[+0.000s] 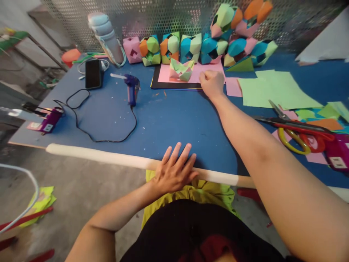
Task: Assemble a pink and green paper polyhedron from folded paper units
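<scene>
My left hand [176, 169] lies flat on the padded front edge [109, 156] of the blue table, fingers spread and holding nothing. Stretched far forward, my right hand [212, 83] is closed over the right part of a stack of pink paper [200, 76] and black paper [163, 85]. What its fingers hold, if anything, is hidden. Just left of that hand, a folded light-green paper piece [181, 71] sits on the pink sheet. Behind stands a row of folded paper blocks in several colours, among them a blue and green one [191, 49].
At left are a glue gun [132, 89] with its cord, a phone [93, 74], a bottle [109, 42] and a purple power strip [51, 120]. At right lie light-green sheets [275, 89], yellow-handled scissors [293, 140], red-handled scissors [313, 136] and paper scraps [327, 123].
</scene>
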A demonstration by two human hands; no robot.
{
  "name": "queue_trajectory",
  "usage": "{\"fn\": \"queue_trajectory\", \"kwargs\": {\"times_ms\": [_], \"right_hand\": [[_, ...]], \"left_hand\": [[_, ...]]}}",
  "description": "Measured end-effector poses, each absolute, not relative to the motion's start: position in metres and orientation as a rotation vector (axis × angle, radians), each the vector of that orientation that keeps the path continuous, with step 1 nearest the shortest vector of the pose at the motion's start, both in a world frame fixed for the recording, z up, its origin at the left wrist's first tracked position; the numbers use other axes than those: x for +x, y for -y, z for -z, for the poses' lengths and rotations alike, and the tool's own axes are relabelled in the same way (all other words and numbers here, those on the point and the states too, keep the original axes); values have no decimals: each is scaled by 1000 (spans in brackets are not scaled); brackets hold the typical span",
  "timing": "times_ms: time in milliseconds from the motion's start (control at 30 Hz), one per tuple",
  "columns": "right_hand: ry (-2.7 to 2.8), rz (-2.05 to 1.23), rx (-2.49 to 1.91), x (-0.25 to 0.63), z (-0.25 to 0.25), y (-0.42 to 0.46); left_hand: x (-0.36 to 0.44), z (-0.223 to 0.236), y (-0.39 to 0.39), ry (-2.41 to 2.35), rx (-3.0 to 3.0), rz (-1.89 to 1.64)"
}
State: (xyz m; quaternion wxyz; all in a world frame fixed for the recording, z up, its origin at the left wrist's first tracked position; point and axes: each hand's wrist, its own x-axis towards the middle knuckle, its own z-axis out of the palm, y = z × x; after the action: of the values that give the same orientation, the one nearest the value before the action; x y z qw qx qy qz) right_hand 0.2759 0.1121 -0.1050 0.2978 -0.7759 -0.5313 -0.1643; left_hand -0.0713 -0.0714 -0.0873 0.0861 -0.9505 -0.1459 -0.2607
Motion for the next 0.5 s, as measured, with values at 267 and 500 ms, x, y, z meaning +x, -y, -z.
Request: {"fn": "queue_trajectory", "kwargs": {"times_ms": [267, 500], "right_hand": [[1319, 134, -1992, 223, 53, -75], [1872, 76, -1257, 104, 23, 84]], "left_hand": [[-69, 80, 77, 641, -2866, 728], [-64, 83, 82, 717, -2850, 875]]}}
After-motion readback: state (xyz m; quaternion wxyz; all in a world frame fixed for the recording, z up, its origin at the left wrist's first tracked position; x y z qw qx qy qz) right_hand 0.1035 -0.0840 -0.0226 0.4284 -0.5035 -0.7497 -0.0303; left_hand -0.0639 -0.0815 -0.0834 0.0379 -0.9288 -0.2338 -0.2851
